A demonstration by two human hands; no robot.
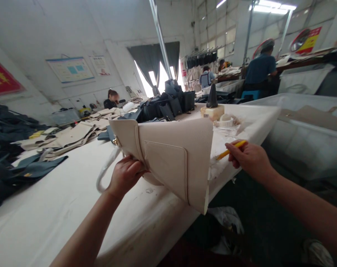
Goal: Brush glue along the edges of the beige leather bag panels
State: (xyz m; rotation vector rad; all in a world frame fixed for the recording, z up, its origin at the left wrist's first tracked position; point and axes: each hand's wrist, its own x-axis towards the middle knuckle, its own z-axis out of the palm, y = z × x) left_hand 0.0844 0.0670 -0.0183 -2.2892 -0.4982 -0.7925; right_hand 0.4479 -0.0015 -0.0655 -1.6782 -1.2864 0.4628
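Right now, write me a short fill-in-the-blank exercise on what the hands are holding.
1. The left hand grips a cream-coloured ____.
2. The right hand holds a yellow ____.
3. The dark cone-shaped tool stands on the white ____.

Missing words: bag; pencil; table.

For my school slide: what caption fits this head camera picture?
Left hand holds cream leather bag; right hand holds yellow pencil.

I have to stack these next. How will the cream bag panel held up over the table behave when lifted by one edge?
The cream bag panel looks fairly stiff: held at one side by the left hand, its far corner juts out without drooping. It probably feels light, since one hand carries it. Its grained surface likely resists slipping.
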